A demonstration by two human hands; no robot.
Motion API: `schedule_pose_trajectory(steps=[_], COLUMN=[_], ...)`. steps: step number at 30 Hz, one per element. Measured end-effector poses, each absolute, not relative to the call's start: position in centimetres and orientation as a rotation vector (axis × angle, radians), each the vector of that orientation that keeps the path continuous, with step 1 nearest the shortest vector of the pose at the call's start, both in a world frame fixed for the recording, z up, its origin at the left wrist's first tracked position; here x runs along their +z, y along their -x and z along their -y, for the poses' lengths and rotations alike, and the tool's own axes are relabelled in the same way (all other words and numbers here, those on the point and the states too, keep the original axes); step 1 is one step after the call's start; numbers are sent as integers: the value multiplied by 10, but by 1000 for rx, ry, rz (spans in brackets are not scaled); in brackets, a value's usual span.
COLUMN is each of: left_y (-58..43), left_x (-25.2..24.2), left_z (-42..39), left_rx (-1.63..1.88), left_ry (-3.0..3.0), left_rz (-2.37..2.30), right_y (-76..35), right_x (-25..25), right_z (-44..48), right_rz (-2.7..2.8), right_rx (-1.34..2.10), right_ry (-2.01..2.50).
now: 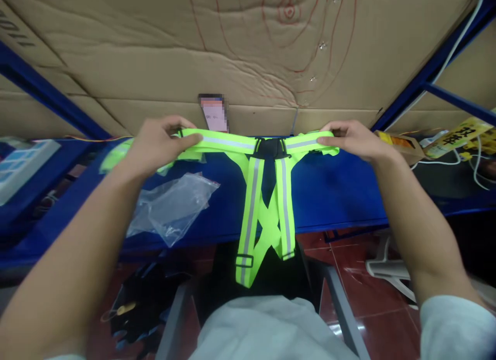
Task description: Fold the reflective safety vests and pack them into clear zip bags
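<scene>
A neon yellow-green reflective vest made of straps with silver stripes hangs between my two hands. My left hand pinches one end of its waist belt, and my right hand pinches the other end, so the belt is stretched sideways. A black buckle joins the belt in the middle, fastened. Below it, two shoulder straps drop over the table's front edge and cross behind in an X. A black slider sits low on the left strap.
Clear plastic bags lie on the blue table, with more neon material behind my left forearm. A phone leans against the cardboard wall. An open carton and yellow packaging stand at right.
</scene>
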State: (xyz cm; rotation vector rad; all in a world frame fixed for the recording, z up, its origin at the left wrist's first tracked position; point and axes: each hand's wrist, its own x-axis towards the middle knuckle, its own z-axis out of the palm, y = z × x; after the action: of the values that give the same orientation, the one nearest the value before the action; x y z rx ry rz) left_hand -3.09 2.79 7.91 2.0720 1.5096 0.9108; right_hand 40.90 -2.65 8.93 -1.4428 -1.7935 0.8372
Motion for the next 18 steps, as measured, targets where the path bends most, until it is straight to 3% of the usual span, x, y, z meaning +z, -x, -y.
schedule_pose_trajectory(steps=[8, 18], left_y=[13, -31], left_x=[35, 14], left_z=[-109, -117], left_rx=[802, 918], left_ry=[-2132, -2260], left_rz=[-1636, -1678], right_y=[-414, -390], right_x=[29, 22], right_z=[-52, -70], right_rz=[1567, 1616], right_rx=[888, 738], right_ry=[1452, 1872])
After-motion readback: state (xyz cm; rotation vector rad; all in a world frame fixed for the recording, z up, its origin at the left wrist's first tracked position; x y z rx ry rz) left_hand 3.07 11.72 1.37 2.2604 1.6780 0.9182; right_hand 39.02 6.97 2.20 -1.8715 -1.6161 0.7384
